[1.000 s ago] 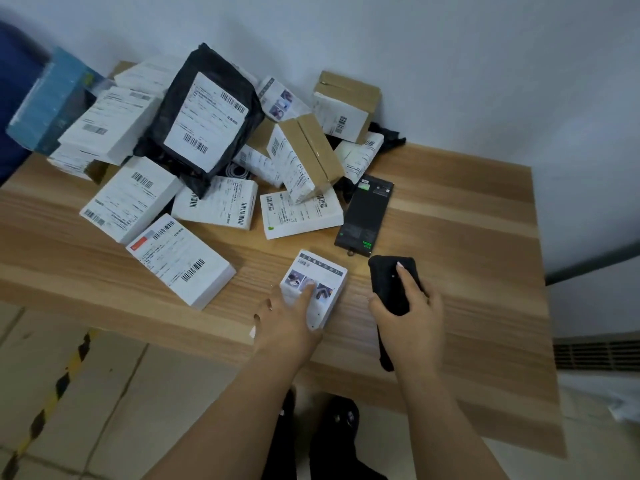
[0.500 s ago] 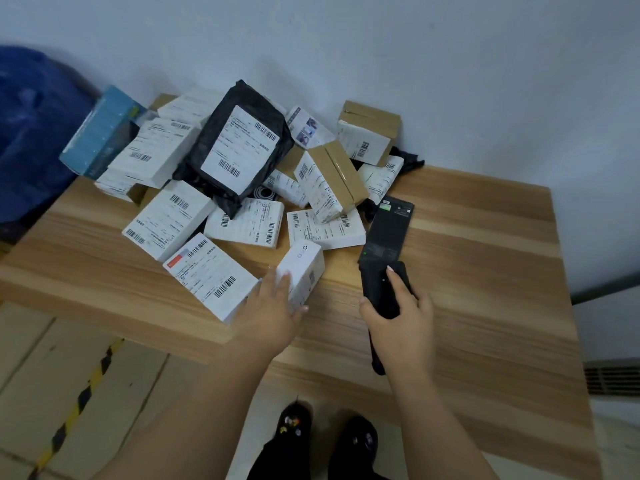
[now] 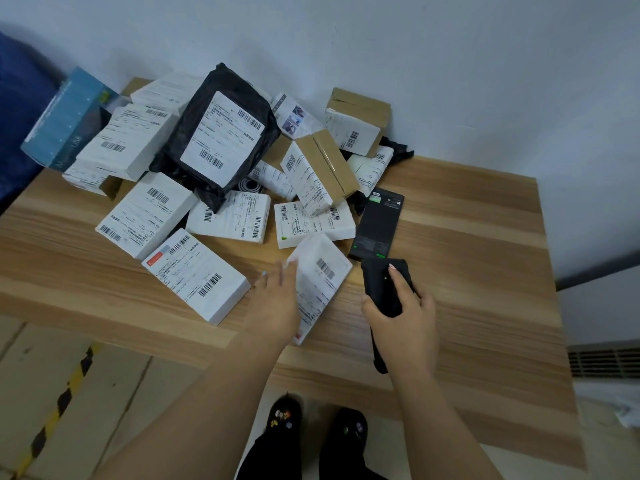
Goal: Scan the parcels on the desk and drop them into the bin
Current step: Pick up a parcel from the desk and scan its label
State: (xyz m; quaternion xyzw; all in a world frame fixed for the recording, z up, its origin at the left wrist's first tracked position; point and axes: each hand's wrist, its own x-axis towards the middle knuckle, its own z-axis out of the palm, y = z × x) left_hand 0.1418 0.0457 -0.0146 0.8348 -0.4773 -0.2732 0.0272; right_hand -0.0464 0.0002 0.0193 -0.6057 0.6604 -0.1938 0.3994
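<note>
A small white parcel [image 3: 320, 275] with a barcode label facing up is tilted over the near middle of the wooden desk [image 3: 467, 258]. The person's left hand [image 3: 277, 303] holds it along its left edge, fingers nearly straight against that side, the thumb hidden behind the box. Just to its right, the right hand [image 3: 403, 315] is wrapped around a black handheld scanner [image 3: 384, 289], the index finger lying along its top, its head pointing away toward the far side. A flat black box [image 3: 377, 225] lies just beyond the scanner. Farther off, to the left and against the wall, sits a heap of labelled parcels: white boxes, brown cartons [image 3: 320, 171], a black mailer bag [image 3: 221, 138] and a blue box [image 3: 65, 121].
</note>
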